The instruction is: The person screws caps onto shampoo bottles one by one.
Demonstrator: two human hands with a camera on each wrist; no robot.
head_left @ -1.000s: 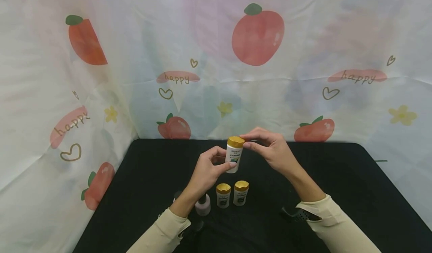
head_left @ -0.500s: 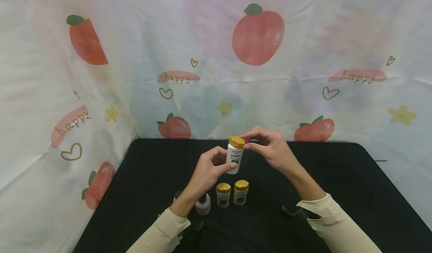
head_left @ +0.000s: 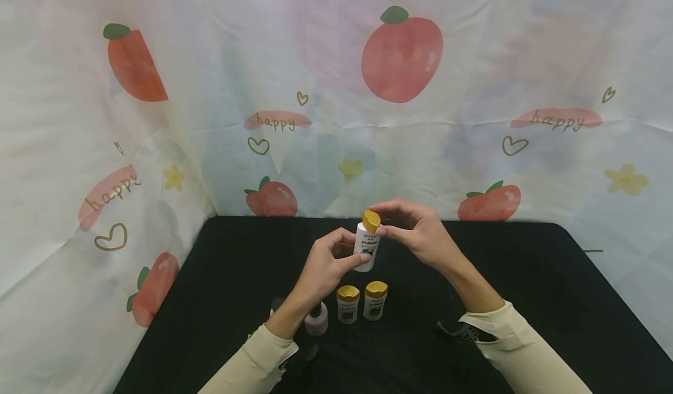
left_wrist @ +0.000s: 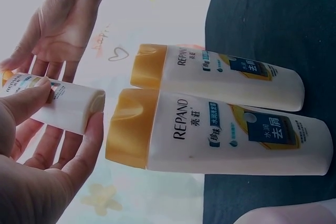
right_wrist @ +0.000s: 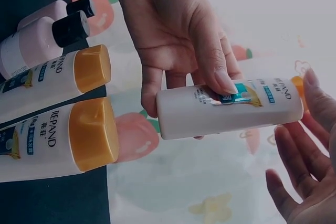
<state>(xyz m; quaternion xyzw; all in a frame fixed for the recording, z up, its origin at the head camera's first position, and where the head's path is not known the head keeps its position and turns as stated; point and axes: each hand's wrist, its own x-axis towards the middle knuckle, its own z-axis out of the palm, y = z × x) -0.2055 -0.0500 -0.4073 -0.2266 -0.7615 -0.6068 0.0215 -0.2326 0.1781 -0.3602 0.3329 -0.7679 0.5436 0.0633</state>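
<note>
My left hand (head_left: 328,262) grips the white body of a small shampoo bottle (head_left: 365,246), thumb across its label, and holds it up above the table. With thumb and fingertips my right hand (head_left: 420,230) pinches the bottle's gold cap (head_left: 371,221). That cap sits at an angle to the body in the head view. In the right wrist view the bottle (right_wrist: 231,111) lies between both hands, its cap mostly hidden by the right thumb. Two similar gold-capped shampoo bottles (left_wrist: 226,135) stand upright on the table below the hands.
A pinkish bottle with a black cap (head_left: 316,322) stands left of the gold-capped pair. A second black-capped bottle (right_wrist: 44,15) shows in the right wrist view; my left forearm partly covers it in the head view. A printed curtain (head_left: 326,166) hangs behind the black table (head_left: 236,265).
My right fingers have turned the gold cap, which now shows a narrower side and leans left to right differently. The left hand and the standing bottles have barely moved.
</note>
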